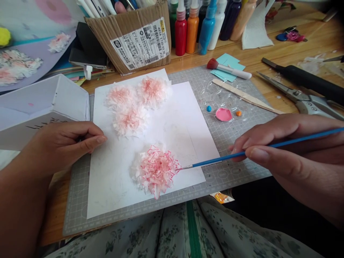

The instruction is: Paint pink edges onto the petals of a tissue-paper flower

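Note:
My right hand (290, 154) pinches a thin blue paintbrush (223, 158). Its fine tip touches the right edge of a ruffled paper flower (158, 170), white with pink petal edges. That flower lies on white paper (113, 186) near the front of a grey cutting mat (77, 211). Curled closed, my left hand (67, 145) rests by the paper's left edge, its thumb reaching over it; I see nothing held there. Three paler ruffled flowers (130, 120) sit together toward the back of the paper. Pink paint (224, 114) lies in a clear plastic palette on the mat.
A cardboard box (102, 39) with pens and several paint bottles (181, 32) stand at the back. A makeup-style brush (231, 68), a wooden stick (244, 95) and scissors (298, 93) lie right. An open white box (70, 96) stands left.

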Available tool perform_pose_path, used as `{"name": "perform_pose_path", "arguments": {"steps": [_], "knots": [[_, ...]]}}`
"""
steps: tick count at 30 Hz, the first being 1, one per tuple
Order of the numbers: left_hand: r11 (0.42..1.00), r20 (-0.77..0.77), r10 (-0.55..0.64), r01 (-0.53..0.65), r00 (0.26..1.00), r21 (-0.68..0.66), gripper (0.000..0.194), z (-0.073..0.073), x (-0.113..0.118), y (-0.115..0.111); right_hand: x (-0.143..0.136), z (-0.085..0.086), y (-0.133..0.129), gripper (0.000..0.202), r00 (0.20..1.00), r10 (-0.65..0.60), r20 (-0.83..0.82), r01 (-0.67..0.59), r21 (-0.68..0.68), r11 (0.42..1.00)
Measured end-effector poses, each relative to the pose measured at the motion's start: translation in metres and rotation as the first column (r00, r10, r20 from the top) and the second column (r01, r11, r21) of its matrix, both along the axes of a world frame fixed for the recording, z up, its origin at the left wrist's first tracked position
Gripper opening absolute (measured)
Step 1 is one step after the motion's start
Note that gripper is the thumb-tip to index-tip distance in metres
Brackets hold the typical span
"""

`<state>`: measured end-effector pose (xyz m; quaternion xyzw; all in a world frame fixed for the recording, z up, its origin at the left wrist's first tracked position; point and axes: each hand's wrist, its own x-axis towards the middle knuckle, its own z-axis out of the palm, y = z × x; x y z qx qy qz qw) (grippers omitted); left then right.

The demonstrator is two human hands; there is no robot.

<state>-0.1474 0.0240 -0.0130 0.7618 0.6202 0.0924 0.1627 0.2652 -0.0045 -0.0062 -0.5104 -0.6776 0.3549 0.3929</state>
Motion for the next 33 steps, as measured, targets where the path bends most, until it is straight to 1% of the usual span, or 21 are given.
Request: {"name": "perform_pose_path", "arguments": {"steps": [3, 6, 9, 11, 15, 19, 23, 27, 31, 33], "knots": [[1.0, 0.006, -0.012, 0.012, 1.0, 0.006, 0.033, -0.0011, -0.0006, 0.0001, -0.0012, -0.0008, 0.0002, 0.013, 1.0, 0.02, -0.003, -0.02, 0.002, 1.0], [0.999, 0.012, -0.031, 0.031, 0.999, 0.025, 0.031, -0.0017, -0.0006, 0.001, 0.0001, -0.0042, -0.0003, 0.012, 0.999, -0.034, -0.007, 0.034, 0.0, 0.999], [0.999, 0.016, -0.023, 0.023, 1.0, 0.022, 0.03, -0.0015, -0.0004, 0.0016, 0.002, -0.0069, -0.0009, 0.011, 0.997, -0.074, -0.028, 0.073, -0.011, 0.997], [1.0, 0.018, -0.005, 0.005, 1.0, 0.021, 0.03, -0.0012, -0.0003, 0.001, 0.002, -0.0065, -0.0011, 0.01, 0.997, -0.065, -0.028, 0.065, -0.008, 0.998], [0.999, 0.017, 0.014, -0.015, 1.0, 0.028, 0.032, -0.0014, 0.0003, -0.0012, -0.0012, -0.0026, -0.0009, 0.008, 1.0, -0.01, -0.02, 0.009, -0.011, 1.0], [1.0, 0.012, -0.005, 0.005, 1.0, 0.03, 0.03, -0.0018, -0.0007, -0.0014, -0.0042, -0.0013, 0.0002, 0.009, 0.999, -0.019, -0.041, 0.019, -0.012, 1.0], [0.998, -0.02, -0.051, 0.052, 0.999, 0.035, 0.029, -0.0023, -0.0046, 0.0005, -0.0054, -0.0019, 0.0017, 0.006, 0.998, 0.021, -0.051, -0.023, -0.032, 0.999], [0.999, -0.015, -0.032, 0.032, 0.999, 0.019, 0.029, -0.0026, -0.0067, 0.001, -0.0066, -0.0013, 0.0035, 0.005, 0.999, -0.008, -0.05, 0.007, -0.018, 1.0], [1.0, -0.037, -0.012, 0.012, 0.999, 0.01, 0.03, -0.0024, -0.0063, -0.0001, -0.0054, -0.0009, 0.0037, 0.007, 0.998, 0.025, -0.049, -0.026, -0.027, 0.999], [1.0, -0.035, -0.004, 0.004, 0.999, 0.004, 0.03, -0.0021, -0.0052, -0.0006, -0.0023, -0.0026, 0.0025, 0.007, 0.998, 0.003, -0.057, -0.005, -0.041, 0.999]]}}
